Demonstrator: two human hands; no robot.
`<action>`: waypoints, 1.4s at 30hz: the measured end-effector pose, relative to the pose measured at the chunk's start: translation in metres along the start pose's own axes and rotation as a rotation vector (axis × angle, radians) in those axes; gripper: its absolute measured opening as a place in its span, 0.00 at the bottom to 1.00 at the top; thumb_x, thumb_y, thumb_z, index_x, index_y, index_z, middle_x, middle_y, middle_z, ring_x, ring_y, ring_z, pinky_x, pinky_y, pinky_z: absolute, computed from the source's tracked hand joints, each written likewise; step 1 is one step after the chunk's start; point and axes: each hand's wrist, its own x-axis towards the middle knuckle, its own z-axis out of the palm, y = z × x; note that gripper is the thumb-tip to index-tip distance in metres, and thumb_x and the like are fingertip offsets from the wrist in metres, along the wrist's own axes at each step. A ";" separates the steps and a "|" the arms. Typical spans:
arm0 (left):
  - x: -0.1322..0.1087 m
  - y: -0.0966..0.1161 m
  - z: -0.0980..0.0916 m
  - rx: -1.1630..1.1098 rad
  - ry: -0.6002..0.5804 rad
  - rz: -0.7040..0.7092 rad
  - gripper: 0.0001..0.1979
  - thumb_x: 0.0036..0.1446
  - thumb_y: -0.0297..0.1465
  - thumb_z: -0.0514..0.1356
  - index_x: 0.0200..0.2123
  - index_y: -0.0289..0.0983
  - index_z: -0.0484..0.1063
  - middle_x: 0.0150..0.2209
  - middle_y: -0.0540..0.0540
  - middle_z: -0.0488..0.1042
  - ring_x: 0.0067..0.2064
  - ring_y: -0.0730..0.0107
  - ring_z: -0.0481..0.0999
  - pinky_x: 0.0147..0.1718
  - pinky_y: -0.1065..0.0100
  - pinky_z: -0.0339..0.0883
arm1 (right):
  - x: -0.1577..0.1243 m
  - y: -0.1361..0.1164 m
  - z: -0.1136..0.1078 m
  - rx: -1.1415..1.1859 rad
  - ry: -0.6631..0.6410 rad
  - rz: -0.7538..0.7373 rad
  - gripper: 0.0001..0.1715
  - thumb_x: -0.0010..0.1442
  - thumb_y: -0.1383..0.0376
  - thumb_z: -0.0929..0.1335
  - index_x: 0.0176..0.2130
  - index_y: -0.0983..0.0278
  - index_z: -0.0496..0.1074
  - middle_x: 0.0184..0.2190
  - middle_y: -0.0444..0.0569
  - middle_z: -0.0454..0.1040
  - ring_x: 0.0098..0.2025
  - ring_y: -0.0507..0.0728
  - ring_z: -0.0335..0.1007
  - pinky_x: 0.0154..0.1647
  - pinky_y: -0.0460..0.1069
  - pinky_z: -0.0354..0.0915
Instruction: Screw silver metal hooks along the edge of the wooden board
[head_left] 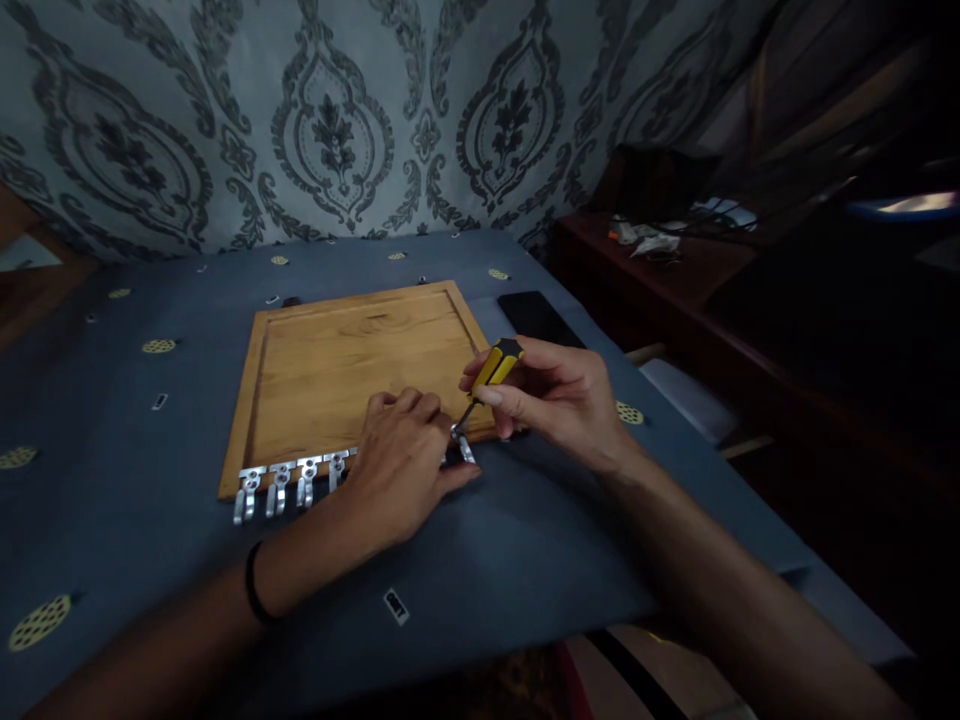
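Observation:
My right hand point(555, 400) grips the yellow and black handle of a screwdriver point(495, 372) between thumb and fingers. The screwdriver is tilted, its tip down at a metal hook point(466, 448) near the front right corner of a wooden board point(352, 360). Over the board's front edge, my left hand point(405, 455) lies with bent fingers, pressing on the hook rail point(309, 470). Several silvery hooks show along that edge to its left. My left hand covers the rail's middle, and its fingertips are partly hidden. Whether a screw sits under the tip is too small to tell.
A black phone point(540, 318) lies behind my right hand on the blue tablecloth point(172, 420). A small dark object point(291, 301) is behind the board. To the right stands a reddish wooden table point(675, 270) with cables and small items. A patterned curtain point(330, 130) hangs behind.

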 end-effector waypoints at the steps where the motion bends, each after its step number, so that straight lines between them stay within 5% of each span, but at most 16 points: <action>1: 0.000 0.000 0.000 -0.002 -0.008 -0.002 0.18 0.61 0.45 0.68 0.46 0.37 0.78 0.47 0.42 0.78 0.53 0.50 0.72 0.50 0.51 0.61 | -0.001 0.001 0.001 -0.024 0.034 -0.024 0.22 0.53 0.49 0.79 0.33 0.63 0.76 0.20 0.40 0.70 0.17 0.49 0.65 0.16 0.45 0.63; 7: 0.000 0.002 -0.002 -0.002 -0.023 -0.002 0.18 0.62 0.45 0.67 0.46 0.37 0.78 0.47 0.41 0.78 0.53 0.49 0.72 0.51 0.51 0.61 | -0.006 0.012 0.010 -0.201 0.277 -0.151 0.23 0.52 0.52 0.80 0.27 0.61 0.70 0.21 0.40 0.66 0.21 0.49 0.63 0.19 0.46 0.63; 15: 0.000 0.002 -0.004 0.006 -0.019 0.002 0.18 0.61 0.46 0.67 0.41 0.36 0.79 0.44 0.42 0.77 0.51 0.50 0.73 0.49 0.52 0.61 | -0.012 0.007 0.012 -0.179 0.438 -0.197 0.18 0.62 0.49 0.73 0.32 0.57 0.69 0.27 0.43 0.69 0.21 0.50 0.64 0.19 0.49 0.65; 42: 0.000 0.002 -0.002 -0.007 -0.020 -0.011 0.18 0.62 0.45 0.67 0.45 0.37 0.78 0.47 0.41 0.78 0.53 0.49 0.72 0.51 0.50 0.60 | -0.008 0.008 0.010 -0.155 0.241 -0.087 0.22 0.53 0.51 0.79 0.29 0.59 0.69 0.26 0.42 0.68 0.24 0.51 0.66 0.23 0.49 0.67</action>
